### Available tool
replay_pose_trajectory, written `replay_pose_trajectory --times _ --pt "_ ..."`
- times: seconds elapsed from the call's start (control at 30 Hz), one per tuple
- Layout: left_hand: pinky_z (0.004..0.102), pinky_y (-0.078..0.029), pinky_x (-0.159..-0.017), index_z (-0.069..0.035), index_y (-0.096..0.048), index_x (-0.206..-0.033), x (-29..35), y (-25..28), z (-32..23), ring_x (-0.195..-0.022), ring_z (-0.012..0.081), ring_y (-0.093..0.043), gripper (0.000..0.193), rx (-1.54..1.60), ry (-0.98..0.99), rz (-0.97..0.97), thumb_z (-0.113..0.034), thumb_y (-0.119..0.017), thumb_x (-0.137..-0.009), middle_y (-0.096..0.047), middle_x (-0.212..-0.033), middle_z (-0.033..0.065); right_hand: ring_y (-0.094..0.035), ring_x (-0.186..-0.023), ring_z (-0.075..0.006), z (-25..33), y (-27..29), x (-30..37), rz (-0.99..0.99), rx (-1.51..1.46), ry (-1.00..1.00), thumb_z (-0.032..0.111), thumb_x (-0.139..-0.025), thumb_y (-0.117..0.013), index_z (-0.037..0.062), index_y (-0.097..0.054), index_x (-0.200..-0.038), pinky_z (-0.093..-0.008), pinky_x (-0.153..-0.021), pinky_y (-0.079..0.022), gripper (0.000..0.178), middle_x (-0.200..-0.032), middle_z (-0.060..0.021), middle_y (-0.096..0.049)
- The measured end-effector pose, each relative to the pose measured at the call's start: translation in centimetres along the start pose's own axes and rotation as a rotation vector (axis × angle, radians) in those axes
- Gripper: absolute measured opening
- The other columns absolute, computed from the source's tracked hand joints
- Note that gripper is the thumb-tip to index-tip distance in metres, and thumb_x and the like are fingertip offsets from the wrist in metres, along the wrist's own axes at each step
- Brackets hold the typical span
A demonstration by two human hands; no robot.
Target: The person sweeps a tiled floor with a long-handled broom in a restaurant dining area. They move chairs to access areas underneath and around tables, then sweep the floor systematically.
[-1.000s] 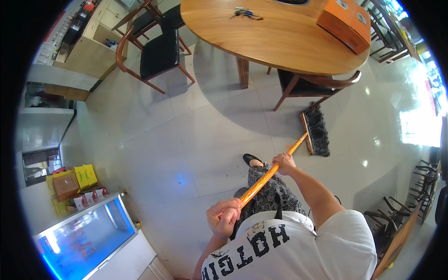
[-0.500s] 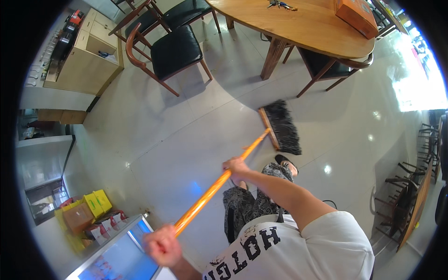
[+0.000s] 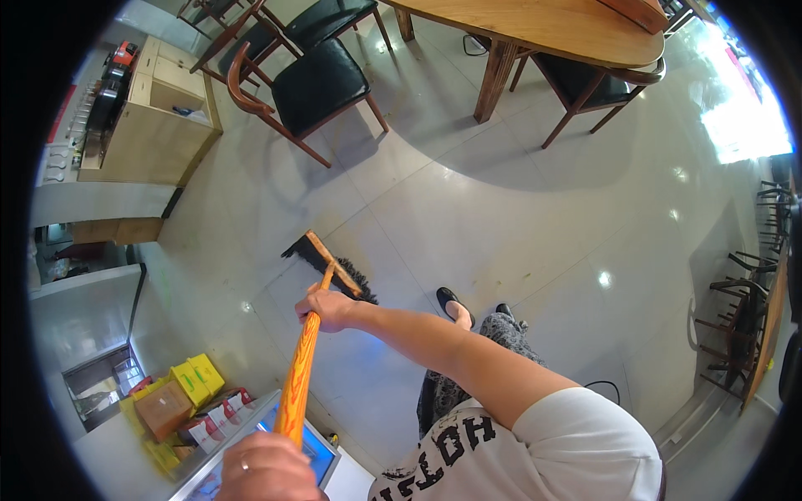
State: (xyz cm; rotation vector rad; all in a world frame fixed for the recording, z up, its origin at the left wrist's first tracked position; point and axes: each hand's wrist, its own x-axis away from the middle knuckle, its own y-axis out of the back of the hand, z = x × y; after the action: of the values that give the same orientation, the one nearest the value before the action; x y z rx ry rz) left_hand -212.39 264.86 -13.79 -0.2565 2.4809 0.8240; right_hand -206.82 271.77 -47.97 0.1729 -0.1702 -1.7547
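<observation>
A push broom [image 3: 298, 376] with a wood-grained orange handle slants up from the bottom of the view to its head on the tiled floor. Its wooden block carries dark bristles [image 3: 362, 282], resting left of my feet. My left hand [image 3: 269, 468] is closed round the upper end of the handle, close to the camera, with a ring on one finger. Farther down, my right hand [image 3: 327, 309] grips the handle just above the broom head, the arm stretched across my body.
Black-seated wooden chairs [image 3: 320, 86] and a wooden table [image 3: 535, 32] stand ahead. At left are a wooden cabinet [image 3: 154, 134], yellow crates [image 3: 197, 378] with a cardboard box, and a glass-topped case [image 3: 322, 451]. Stacked furniture [image 3: 739, 309] lines the right side.
The broom head has swept from right of centre over to the left, bristles trailing. My right hand moved left with it, my left hand came lower and nearer, and my feet shifted.
</observation>
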Motion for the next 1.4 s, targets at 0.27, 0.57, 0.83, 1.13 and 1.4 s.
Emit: replay_pose_trajectory --times 0.27,0.57,0.83,1.13,1.4 --pt "0.0328 -0.034 -0.043 0.003 -0.053 -0.084 3.4 3.1 1.6 -0.044 0.0146 -0.042 0.019 0.058 0.064 -0.592 -0.013 -0.051 -0.094 -0.046 -0.055 0.0036 -0.063 -0.1 -0.0302 -0.2 5.4 0.0 0.11 0.327 -0.107 0.01 -0.076 -0.062 0.0137 -0.067 -0.098 -0.0407 -0.086 -0.049 0.023 -0.095 -0.0115 -0.067" --pt "0.0226 -0.025 -0.049 -0.006 -0.046 -0.1 8.6 1.2 11.6 -0.039 0.0036 -0.02 0.016 0.212 0.429 -0.792 -0.017 -0.036 -0.102 -0.024 -0.05 -0.0075 -0.065 -0.098 -0.0247 -7.1 14.8 4.5 0.204 0.619 -0.33 0.014 -0.081 -0.061 0.0138 -0.066 -0.095 -0.0393 -0.094 -0.042 0.015 -0.095 -0.0051 -0.068" --pt "0.0265 -0.037 -0.053 -0.006 -0.048 -0.099 1.0 -6.4 20.3 -0.037 0.0055 -0.02 0.013 0.505 0.58 -0.659 -0.014 -0.037 -0.098 -0.026 -0.045 -0.0067 -0.065 -0.092 -0.0242 -15.0 25.6 10.7 -0.083 0.647 -0.53 0.011 -0.081 -0.059 0.0127 -0.065 -0.092 -0.0369 -0.09 -0.042 0.013 -0.089 -0.0072 -0.069" --pt "0.025 -0.035 -0.052 -0.007 -0.052 -0.1 -14.0 -16.2 20.7 -0.036 0.0054 -0.02 0.016 0.657 0.488 -0.27 -0.014 -0.037 -0.098 -0.027 -0.045 -0.0061 -0.064 -0.089 -0.0271 -15.7 32.5 23.3 -0.645 0.492 -0.717 0.008 -0.075 -0.058 0.0118 -0.065 -0.086 -0.0402 -0.086 -0.041 0.014 -0.082 -0.0101 -0.068" --pt "0.0247 -0.039 -0.052 -0.005 -0.052 -0.107 -26.5 -28.8 14.1 -0.034 0.0055 -0.024 0.02 0.958 0.294 0.429 -0.016 -0.037 -0.1 -0.029 -0.044 -0.0054 -0.063 -0.084 -0.0275 -12.7 29.6 36.0 -1.357 0.264 -0.825 0.013 -0.078 -0.061 0.0115 -0.063 -0.082 -0.0413 -0.081 -0.04 0.004 -0.077 -0.0083 -0.066"
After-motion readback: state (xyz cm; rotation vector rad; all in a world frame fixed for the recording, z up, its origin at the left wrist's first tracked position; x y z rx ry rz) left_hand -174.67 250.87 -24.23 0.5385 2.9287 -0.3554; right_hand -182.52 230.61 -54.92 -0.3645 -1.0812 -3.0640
